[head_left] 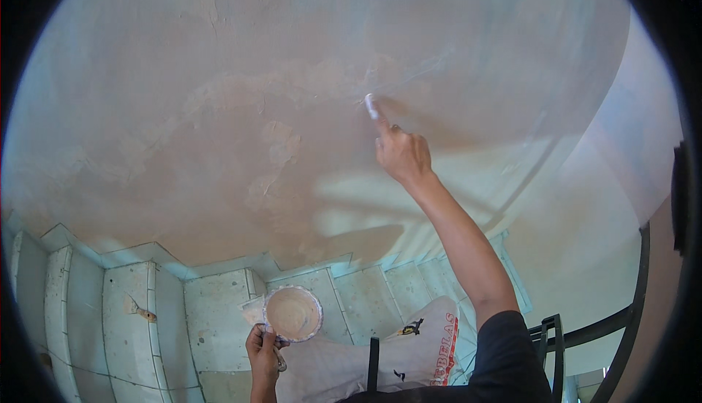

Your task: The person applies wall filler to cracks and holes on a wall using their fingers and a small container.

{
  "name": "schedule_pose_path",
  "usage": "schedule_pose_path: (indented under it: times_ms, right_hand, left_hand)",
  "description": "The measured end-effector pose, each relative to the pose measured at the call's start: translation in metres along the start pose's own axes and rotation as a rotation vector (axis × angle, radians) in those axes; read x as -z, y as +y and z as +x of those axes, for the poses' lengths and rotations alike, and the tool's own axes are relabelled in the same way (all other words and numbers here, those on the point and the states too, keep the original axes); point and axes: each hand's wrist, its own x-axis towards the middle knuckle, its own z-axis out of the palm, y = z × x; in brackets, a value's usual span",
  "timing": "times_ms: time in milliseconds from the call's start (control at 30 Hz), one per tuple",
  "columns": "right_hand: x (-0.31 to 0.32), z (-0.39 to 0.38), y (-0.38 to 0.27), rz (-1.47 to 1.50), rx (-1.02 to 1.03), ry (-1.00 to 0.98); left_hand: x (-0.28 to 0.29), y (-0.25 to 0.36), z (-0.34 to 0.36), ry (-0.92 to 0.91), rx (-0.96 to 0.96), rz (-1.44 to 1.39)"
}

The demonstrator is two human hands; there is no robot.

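Observation:
My left hand (265,352) grips a round tub (294,315) of pale beige paste at its rim, along with a metal-looking handle below it. A flat pale blade (252,308) shows beside the tub. My right hand (402,154) reaches up to the patched, pinkish wall (219,125). Its index finger is stretched out, with a white-coated tip (371,105) against the wall, and its other fingers are curled. Whether anything is in those curled fingers is hard to see; none shows.
Tiled stairs (124,315) with a skirting run along the wall's foot. A wooden-handled tool (139,308) lies on a step at the left. A dark metal railing (592,330) curves along the right side. Light-coloured printed cloth (409,352) shows below me, partly over my legs.

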Motion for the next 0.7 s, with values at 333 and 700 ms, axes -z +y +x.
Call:
schedule_pose_path:
  times_ms: [333, 700]
  right_hand:
    - [-0.007, 0.005, -0.015, -0.057, 0.141, -0.021]
    - [0.002, -0.147, -0.085, 0.701, 0.020, -0.687]
  left_hand:
    - [0.006, 0.002, -0.003, 0.067, 0.037, 0.023]
    - [0.009, -0.002, -0.002, 0.023, 0.047, 0.020]
